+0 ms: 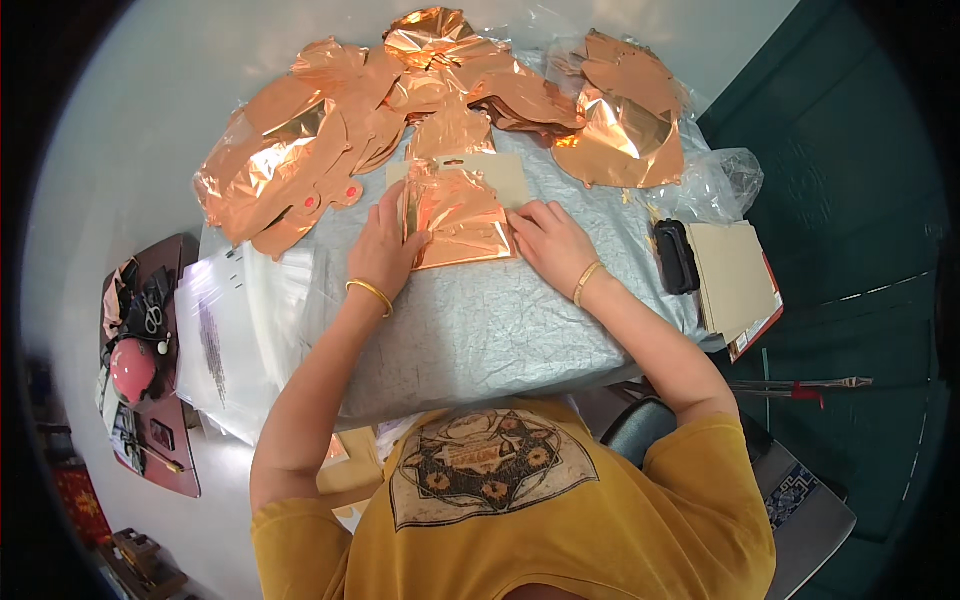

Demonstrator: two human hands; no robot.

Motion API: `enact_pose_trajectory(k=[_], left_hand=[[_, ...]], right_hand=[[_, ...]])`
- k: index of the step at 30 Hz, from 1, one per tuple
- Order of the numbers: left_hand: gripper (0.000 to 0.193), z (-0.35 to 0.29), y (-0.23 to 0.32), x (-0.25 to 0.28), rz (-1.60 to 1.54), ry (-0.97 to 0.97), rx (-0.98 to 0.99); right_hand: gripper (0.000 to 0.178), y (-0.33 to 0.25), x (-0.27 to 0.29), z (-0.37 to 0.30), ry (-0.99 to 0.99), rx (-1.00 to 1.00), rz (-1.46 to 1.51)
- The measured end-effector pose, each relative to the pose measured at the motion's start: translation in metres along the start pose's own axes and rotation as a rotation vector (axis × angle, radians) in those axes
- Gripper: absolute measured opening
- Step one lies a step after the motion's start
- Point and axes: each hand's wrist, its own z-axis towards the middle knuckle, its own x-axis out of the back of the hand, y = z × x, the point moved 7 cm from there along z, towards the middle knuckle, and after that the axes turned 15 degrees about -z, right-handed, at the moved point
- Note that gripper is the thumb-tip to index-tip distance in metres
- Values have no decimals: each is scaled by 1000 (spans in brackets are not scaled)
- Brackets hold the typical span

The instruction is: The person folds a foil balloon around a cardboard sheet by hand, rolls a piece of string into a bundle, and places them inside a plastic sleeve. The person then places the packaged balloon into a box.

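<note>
A folded copper-coloured foil balloon [462,222] lies flat in front of me, over a beige card [511,178] whose top edge has a hang slot. My left hand [385,245] holds the balloon's left edge, thumb on the foil and fingers stretched up along the side. Opposite it, the bent fingers of my right hand [553,240] grip the right edge; their tips are partly hidden. Just beyond the card, more foil [452,132] of the same colour reaches toward the far pile.
Flat copper foil balloons are piled at the left [275,150], far middle [440,60] and right [625,125]. Clear plastic sleeves [215,320] lie left. A dark case [677,257] sits beside stacked beige cards [728,275]. A side table [180,450] bears a pink round object.
</note>
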Motion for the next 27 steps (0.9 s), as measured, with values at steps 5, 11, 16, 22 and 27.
enact_pose_trajectory(k=[5, 11, 16, 22, 27], left_hand=[[64, 3, -3, -2, 24, -58, -103], [62, 5, -7, -4, 31, -134, -30], [63, 6, -10, -3, 48, -74, -120], [49, 16, -35, 6, -268, -136, 243], [34, -30, 13, 18, -42, 72, -311]], right_hand=[[33, 9, 5, 1, -1, -51, 152], [37, -28, 35, 3, 78, 121, 100], [54, -46, 18, -24, -111, 193, 55], [61, -49, 9, -29, -189, 183, 31], [61, -46, 6, -30, -190, 169, 52]])
